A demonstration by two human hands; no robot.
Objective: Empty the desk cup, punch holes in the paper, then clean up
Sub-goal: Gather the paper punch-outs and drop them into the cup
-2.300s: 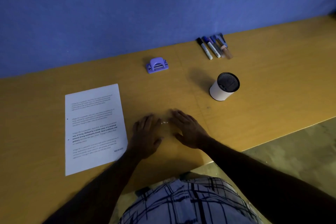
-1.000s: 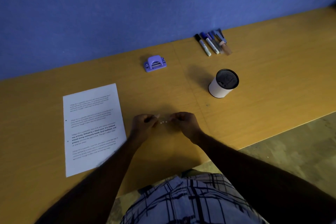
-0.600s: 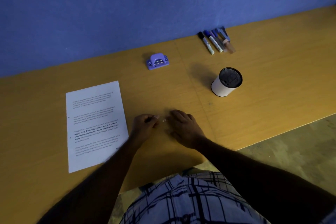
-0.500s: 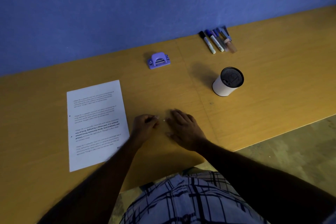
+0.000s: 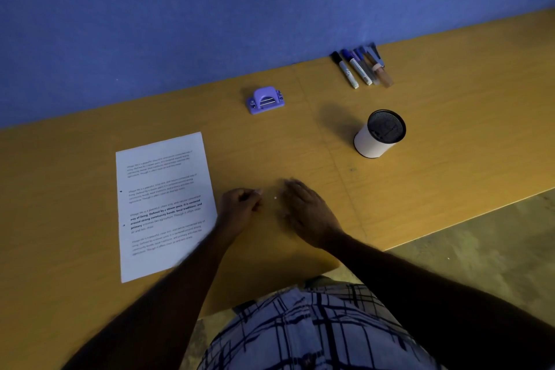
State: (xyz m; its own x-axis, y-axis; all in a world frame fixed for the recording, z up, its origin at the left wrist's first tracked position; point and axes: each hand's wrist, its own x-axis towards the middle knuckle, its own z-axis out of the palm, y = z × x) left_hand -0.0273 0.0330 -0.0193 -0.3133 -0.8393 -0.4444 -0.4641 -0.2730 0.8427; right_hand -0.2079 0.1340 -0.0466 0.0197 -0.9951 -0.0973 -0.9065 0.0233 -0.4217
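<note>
1. One sheet of paper [image 5: 163, 204] is recorded flat on the desk [image 5: 450, 135], left of both hands. Two punched holes are counted on its left margin. Its near right corner is covered by the left forearm.
2. One purple hole punch [image 5: 265, 100] is noted near the far edge, just short of the blue wall [image 5: 210, 9].
3. One cup [image 5: 379, 134], white with a dark mesh interior, stands upright to the right, well apart from the hands. No contents can be made out inside it.
4. A row of markers [image 5: 360, 69] is laid side by side with the far ends at the wall. At least five are counted; an exact number cannot be told.
5. One white paper dot [image 5: 275, 198] is seen on the bare desk between the two hands.
6. The left hand [image 5: 240, 210] is clenched, with its fingertips drawn together. Whether anything is pinched cannot be told.
7. The right hand [image 5: 309, 213] is laid palm down with fingers extended, and is blurred.
8. The near desk edge runs diagonally at the right, with floor [image 5: 480, 234] beyond it.
9. Bare desk is noted between punch and hands, between cup and hands, and right of the cup.
</note>
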